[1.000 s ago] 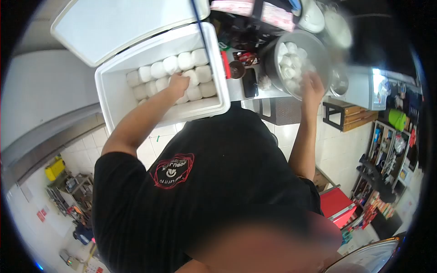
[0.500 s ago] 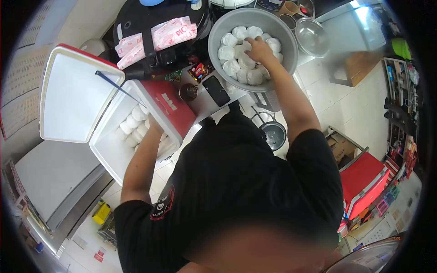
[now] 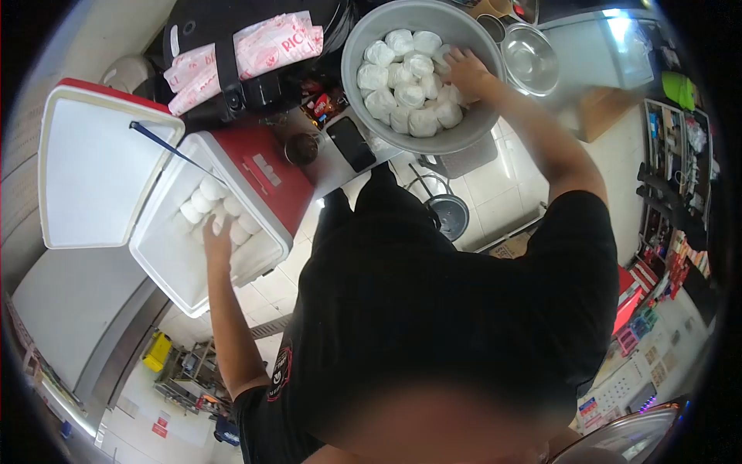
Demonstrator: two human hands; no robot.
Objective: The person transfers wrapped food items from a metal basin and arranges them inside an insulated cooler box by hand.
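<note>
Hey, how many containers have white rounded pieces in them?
2: the open cooler at left and the gray pot at right. More could be hidden in the background.

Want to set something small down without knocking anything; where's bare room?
The bench has a small bare patch between cooler, dark cup and phone; so do floor tiles right of the black pan. Crowded: the grey pot, with white rounds and right hand.
</note>
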